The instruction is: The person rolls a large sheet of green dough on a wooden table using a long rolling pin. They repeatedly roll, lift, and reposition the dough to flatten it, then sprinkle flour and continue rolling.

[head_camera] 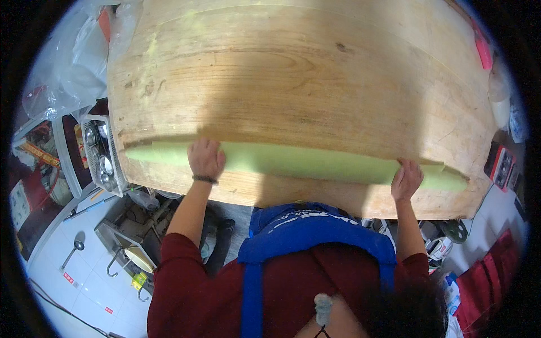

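Note:
A long roll of pale green sheet, apparently dough [296, 160], lies across the near part of a large wooden board [270, 93]. Its ends taper, and stepped layer edges show near both of them; whether a rolling pin is inside cannot be seen. My left hand [207, 158], with a dark bracelet at the wrist, is curled over the roll left of its middle. Towards the right end, my right hand [407, 177] bends its fingers over the same roll. The undersides of both hands are hidden.
Left of the board stands a white plastic basket [103, 156] of metal ware, below clear plastic bags [69, 80]. A ladle [76, 249] and metal hooks [113, 262] hang by white tiles. A pink-handled item [482, 48] and a red-and-black box [501, 167] sit along the right edge.

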Available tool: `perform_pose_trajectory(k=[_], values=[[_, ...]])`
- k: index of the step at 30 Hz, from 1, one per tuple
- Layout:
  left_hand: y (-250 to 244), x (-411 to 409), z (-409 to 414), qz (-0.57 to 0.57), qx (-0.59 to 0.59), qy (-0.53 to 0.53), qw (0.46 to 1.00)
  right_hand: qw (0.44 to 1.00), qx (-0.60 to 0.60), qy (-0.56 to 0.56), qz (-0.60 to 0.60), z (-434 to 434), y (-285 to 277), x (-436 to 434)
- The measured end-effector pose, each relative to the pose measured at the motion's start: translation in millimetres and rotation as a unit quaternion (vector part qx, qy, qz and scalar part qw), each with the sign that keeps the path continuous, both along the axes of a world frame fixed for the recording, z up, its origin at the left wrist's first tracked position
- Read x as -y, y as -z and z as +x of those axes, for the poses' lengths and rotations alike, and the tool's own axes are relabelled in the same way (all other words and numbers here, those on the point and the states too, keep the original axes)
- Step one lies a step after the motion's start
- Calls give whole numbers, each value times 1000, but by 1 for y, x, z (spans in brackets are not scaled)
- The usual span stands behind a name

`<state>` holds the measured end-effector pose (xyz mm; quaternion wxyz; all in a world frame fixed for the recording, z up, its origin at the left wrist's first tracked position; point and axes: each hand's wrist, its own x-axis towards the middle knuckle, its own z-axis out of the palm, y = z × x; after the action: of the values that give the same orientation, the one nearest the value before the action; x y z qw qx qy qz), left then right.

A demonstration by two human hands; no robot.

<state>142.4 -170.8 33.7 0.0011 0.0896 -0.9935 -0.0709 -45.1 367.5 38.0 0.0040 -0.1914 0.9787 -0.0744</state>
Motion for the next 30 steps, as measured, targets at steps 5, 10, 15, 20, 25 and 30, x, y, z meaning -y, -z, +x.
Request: perform_pose_trajectory(k=[5, 10, 15, 20, 25, 30], values=[[-7, 22, -55, -81, 62, 5, 995, 997, -19, -28, 74, -54, 6, 0], [-13, -65, -127, -21, 121, -47, 991, 995, 1, 6, 100, -54, 17, 106], [-7, -13, -113, -19, -7, -37, 999, 994, -82, -38, 59, -67, 8, 78], [1, 52, -125, -71, 39, -27, 996, 991, -98, -55, 76, -114, 19, 38], [-6, 48, -210, -149, 52, -104, 982, 993, -62, 30, 91, -178, 3, 97], [1, -18, -219, -60, -9, 18, 998, 992, -74, -103, -4, -157, 11, 161]])
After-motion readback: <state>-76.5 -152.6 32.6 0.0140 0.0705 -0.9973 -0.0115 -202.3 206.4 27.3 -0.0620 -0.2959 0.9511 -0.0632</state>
